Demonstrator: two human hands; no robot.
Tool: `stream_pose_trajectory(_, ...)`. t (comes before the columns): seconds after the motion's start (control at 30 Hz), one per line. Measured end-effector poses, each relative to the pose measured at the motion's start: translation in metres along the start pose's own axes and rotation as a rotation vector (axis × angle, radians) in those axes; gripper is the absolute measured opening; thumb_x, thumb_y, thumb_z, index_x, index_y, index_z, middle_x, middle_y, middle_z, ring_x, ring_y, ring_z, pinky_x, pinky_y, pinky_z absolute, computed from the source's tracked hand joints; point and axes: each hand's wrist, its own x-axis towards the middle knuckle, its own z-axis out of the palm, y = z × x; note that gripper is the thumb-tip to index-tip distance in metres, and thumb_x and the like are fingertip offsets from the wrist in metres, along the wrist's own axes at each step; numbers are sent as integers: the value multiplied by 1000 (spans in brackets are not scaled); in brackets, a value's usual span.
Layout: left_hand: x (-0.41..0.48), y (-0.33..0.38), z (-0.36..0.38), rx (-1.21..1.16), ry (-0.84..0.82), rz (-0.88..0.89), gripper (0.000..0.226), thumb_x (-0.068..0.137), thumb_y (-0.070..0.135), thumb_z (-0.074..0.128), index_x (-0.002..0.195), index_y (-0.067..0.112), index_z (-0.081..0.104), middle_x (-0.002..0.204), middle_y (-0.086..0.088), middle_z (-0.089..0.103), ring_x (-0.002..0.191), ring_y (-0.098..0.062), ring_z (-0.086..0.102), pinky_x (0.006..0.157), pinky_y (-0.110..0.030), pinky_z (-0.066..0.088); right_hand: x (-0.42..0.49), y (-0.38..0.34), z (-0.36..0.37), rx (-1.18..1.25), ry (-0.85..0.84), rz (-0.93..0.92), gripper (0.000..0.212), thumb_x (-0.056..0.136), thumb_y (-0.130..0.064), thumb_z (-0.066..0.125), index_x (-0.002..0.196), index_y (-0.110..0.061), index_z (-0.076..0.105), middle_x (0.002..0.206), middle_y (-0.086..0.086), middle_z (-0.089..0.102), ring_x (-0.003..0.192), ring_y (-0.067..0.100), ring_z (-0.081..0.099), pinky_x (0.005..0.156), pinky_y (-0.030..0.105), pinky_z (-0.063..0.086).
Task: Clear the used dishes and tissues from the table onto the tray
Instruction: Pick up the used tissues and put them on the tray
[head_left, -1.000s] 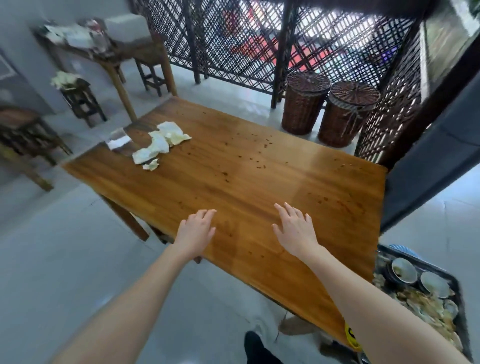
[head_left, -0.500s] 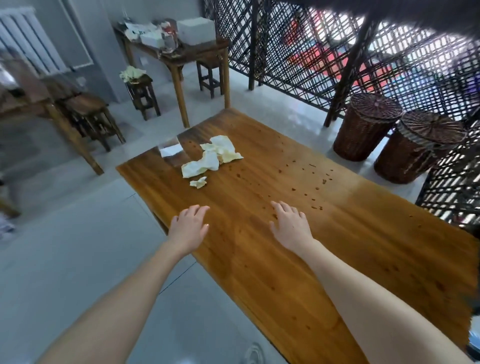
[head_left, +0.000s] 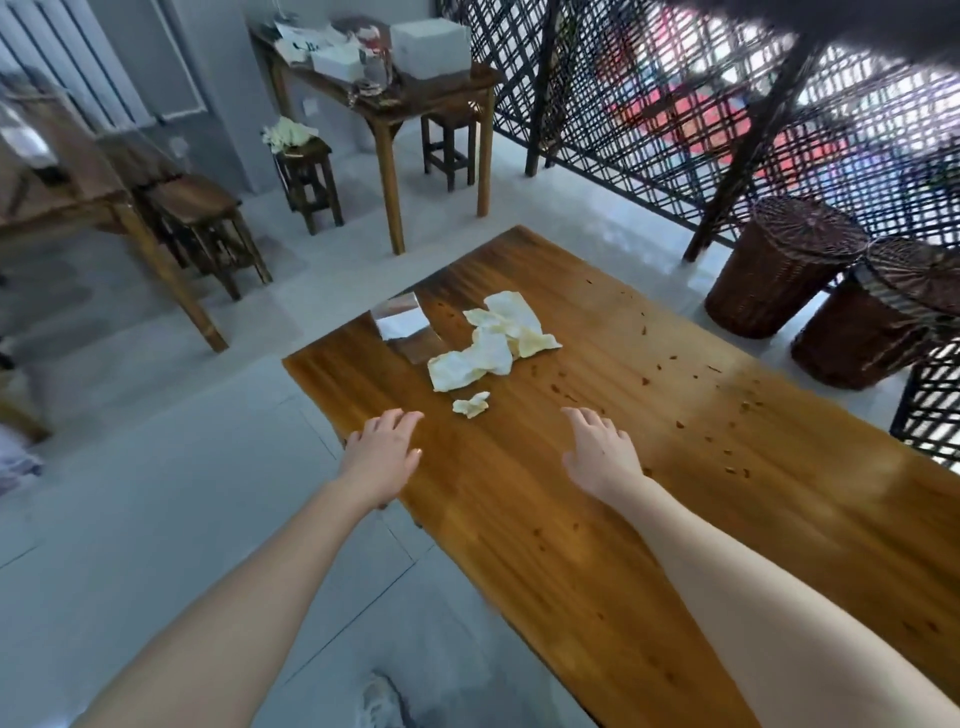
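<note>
Tissues (head_left: 493, 343) look to be the step in hand. From the head view, no dishes show on the desk (head_left: 597, 545), and the tray is not in sight, so I cannot say where it stands.

The crumpled pale pile lies flat on the desk near its far left corner. One small torn scrap (head_left: 471, 404) sits apart from it, a little further in from that corner toward my end. A clear wrapper (head_left: 405, 327) lies at the desk's left edge, just beside the pile, and dark crumbs (head_left: 675, 384) are scattered toward the desk's right side.

The pile's long axis runs on a slant. Its near end points at the desk's left edge and its far end at the desk's far end, with one flap sticking out to the right.

My left grip (head_left: 382, 452) hovers over the desk's left edge, fingers apart and loose, holding nothing. My right grip (head_left: 600, 452) hovers over the desk's middle, spread and just as empty. Neither touches paper.

I judge the next move needs a reach toward that far left corner. I would gather along the slant so the loose sheets bunch together, then pinch the scrap separately.
</note>
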Motion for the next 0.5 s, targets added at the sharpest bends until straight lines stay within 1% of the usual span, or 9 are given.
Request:
stream_pose_trajectory(0.13,40,-46,-22,31,-10,47,51,100,40,41,148,29,25,155,-1,28,141,-24,28,114,-46,30,29,-65,12,44,2,35,67,87,-13,52,147,-21,25,151,5,30,131,31,37,105,45,35)
stream_pose_trajectory(0.23,66,-65,-30,49,-18,108,53,99,42,42,147,30,26,155,-1,28,141,-24,29,112,-47,30,45,-97,23,63,23,32,68,87,-11,55,147,-21,25,151,5,30,130,31,38,105,45,36)
stream_pose_trajectory(0.33,89,-83,-30,46,-39,138,53,98,42,42,147,31,26,154,0,28,140,-23,29,111,-46,31,61,-114,38,62,3,47,72,83,-6,57,146,-24,24,151,5,28,131,32,37,105,44,35)
stream_pose_trajectory(0.5,125,-99,-23,30,-60,169,52,98,43,43,146,31,29,153,0,31,139,-23,33,109,-44,33,93,-124,61,52,-56,76,83,80,1,59,148,-24,18,156,9,17,137,35,28,107,50,33)
